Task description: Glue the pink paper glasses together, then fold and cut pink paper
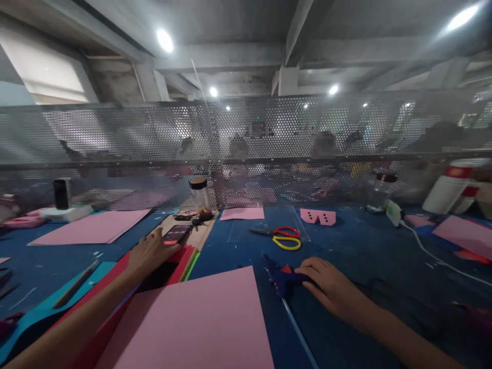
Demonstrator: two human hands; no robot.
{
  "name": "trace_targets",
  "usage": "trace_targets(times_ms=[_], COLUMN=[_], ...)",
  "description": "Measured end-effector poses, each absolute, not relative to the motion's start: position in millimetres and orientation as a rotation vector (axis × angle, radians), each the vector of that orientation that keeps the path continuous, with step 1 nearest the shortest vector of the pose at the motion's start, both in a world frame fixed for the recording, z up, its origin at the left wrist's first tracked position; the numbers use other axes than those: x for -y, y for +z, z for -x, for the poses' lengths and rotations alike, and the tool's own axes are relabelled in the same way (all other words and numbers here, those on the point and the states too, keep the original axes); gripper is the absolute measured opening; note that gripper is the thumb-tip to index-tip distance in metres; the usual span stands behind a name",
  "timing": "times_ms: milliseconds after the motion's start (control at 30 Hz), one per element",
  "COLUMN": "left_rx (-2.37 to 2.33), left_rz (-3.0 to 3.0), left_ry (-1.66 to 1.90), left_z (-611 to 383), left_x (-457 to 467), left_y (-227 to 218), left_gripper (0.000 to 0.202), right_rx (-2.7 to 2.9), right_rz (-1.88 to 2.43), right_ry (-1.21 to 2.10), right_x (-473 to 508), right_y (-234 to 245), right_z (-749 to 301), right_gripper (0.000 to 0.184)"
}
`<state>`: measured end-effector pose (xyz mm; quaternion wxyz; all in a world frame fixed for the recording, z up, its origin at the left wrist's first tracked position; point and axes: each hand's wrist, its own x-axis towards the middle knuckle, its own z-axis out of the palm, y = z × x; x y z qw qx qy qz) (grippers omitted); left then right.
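Note:
My left hand [150, 252] reaches forward over a stack of coloured sheets [180, 264], its fingertips touching a dark phone [176, 234] that lies on a wooden board [200, 233]. My right hand [326, 282] rests palm down on the blue table [346, 246], fingers curled over the back of a blue glue gun [282, 277]. A large pink sheet [200, 323] lies between my arms. Red and yellow scissors [282, 237] lie beyond the glue gun on a clear plate.
A jar with a cork lid [200, 193] stands behind the phone, another jar [380, 192] at the right. Pink sheets [92, 225] and a cut pink piece [318, 217] lie about. A white cable [434, 256] crosses the right side. A perforated metal screen [246, 143] closes the back.

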<state>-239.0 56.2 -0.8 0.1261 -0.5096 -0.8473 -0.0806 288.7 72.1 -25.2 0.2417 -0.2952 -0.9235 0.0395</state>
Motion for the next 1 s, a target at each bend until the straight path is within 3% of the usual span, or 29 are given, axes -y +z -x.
trace_targets(times_ms=[533,867,1000], left_rx=[2.477,2.405,2.297], left_rz=[1.493,1.528,1.616], left_ry=[-0.306,-0.337,-0.410], left_z=[255.7,250.9,233.1], left_x=[-91.6,-80.7,-57.1], left_y=[-10.2,-8.3,7.2], left_gripper=[0.102,0.088,0.070], right_rx=[2.554,2.547,2.562], right_rz=[0.829,0.825,0.784], right_ry=[0.151,0.093,0.068], right_x=[-71.6,-71.8,-72.4], right_y=[-25.1,-25.3,-26.2], right_z=[-289.2,-289.0,-286.4], right_gripper=[0.033,0.032,0.034])
